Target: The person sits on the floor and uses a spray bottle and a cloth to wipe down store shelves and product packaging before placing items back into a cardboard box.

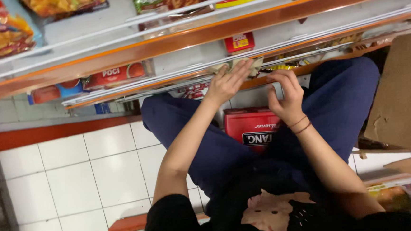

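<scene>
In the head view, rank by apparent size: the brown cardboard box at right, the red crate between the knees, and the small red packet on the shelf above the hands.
1. Cardboard box, though nearer the camera.
2. Red crate, partly hidden.
3. Small red packet.

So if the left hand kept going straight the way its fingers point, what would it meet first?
Probably the pale packet on the lower shelf: the left hand has its fingertips already at or on it, though depth is unclear.
</scene>
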